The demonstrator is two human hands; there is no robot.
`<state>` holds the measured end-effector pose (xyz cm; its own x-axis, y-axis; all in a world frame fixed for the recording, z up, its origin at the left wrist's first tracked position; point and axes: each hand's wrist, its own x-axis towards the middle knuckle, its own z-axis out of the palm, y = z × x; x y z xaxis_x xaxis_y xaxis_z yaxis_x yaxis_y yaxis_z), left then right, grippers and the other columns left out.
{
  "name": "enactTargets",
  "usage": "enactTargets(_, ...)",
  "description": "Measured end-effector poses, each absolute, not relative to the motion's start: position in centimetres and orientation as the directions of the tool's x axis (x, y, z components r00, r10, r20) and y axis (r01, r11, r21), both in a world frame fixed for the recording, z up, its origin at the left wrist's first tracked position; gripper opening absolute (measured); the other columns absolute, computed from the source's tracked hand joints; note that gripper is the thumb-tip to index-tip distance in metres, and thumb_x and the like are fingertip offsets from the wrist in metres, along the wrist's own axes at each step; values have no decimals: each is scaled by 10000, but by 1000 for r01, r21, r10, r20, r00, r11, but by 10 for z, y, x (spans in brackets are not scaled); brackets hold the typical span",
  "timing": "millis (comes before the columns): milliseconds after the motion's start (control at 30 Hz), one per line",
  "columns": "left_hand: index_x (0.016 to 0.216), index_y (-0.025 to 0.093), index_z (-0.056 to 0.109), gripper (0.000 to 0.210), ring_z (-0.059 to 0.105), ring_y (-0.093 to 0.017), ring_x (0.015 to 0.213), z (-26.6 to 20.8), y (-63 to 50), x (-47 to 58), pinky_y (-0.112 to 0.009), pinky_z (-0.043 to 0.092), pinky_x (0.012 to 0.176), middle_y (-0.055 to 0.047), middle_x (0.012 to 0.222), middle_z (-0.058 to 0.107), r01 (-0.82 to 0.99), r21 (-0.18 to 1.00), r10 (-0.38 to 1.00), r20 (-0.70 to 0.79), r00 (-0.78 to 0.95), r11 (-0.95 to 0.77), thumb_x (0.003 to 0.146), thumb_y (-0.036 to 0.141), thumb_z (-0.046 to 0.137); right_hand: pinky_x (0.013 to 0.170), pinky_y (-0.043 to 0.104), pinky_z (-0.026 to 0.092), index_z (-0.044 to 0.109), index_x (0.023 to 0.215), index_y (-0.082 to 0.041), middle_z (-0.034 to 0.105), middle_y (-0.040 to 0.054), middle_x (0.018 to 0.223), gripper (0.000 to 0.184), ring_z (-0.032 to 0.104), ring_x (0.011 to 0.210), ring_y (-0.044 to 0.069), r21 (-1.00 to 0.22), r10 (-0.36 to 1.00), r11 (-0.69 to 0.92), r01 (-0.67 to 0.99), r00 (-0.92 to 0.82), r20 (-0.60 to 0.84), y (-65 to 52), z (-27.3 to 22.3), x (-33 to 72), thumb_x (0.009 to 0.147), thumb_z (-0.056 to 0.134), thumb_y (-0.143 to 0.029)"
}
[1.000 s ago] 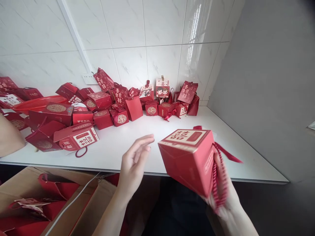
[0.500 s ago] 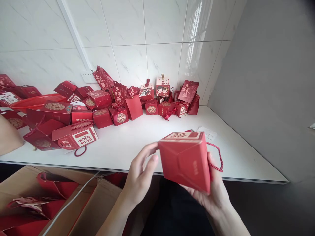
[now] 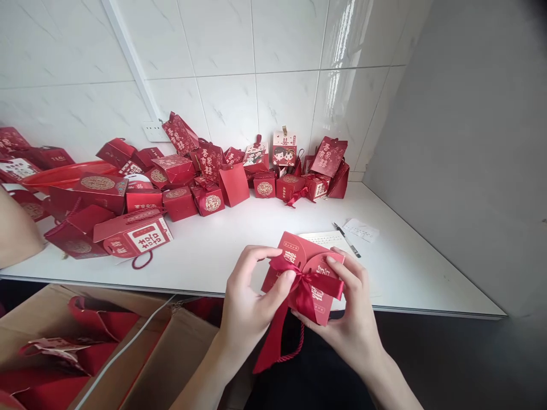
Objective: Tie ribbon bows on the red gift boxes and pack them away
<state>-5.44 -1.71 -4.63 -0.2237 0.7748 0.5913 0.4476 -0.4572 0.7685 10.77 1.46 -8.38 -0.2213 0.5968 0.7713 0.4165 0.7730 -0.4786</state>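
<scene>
A red gift box (image 3: 308,263) with gold lettering is held over the front edge of the table, its top tilted toward me. A dark red satin ribbon (image 3: 311,290) is tied in a bow across it, one tail hanging below. My left hand (image 3: 252,293) pinches the left loop of the bow between thumb and forefinger. Wrapped around the box's right side, my right hand (image 3: 352,302) supports it with fingers on top and thumb below. A twisted red cord (image 3: 294,350) dangles underneath.
Several red gift boxes (image 3: 234,185) stand along the tiled wall and pile up at the left. A pen (image 3: 347,239) and a notepad (image 3: 327,238) lie behind my hands, near a paper slip (image 3: 361,230). An open cardboard box (image 3: 179,353) is below the table; someone's arm (image 3: 17,233) shows at left.
The gift box has been turned so its bow-tied top faces me. My left hand has gone from beside the box to pinching the ribbon. The pen and notepad have come into clear view.
</scene>
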Motion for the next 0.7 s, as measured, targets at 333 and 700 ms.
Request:
enactTargets(333,827,162,632,130,606,-107,731,-36,-44,-24,-344,485,848,13,792,687,674,158,329,935,133,-721,820,44,577,955,521,445,317,1388,-257,354,151,1309,712,352,1284,315,-511,572,803,307,-151,806,11,-83,110,784,693,-254)
enactTargets(700,654,223,604,252,589,-66,550,-32,-54,-6,-317,515,787,91,648,670,722,203,271,962,-22,-661,850,82,533,981,575,405,330,1398,-272,364,140,1333,790,360,1282,337,-488,528,831,265,-101,843,3,-75,114,723,722,-159)
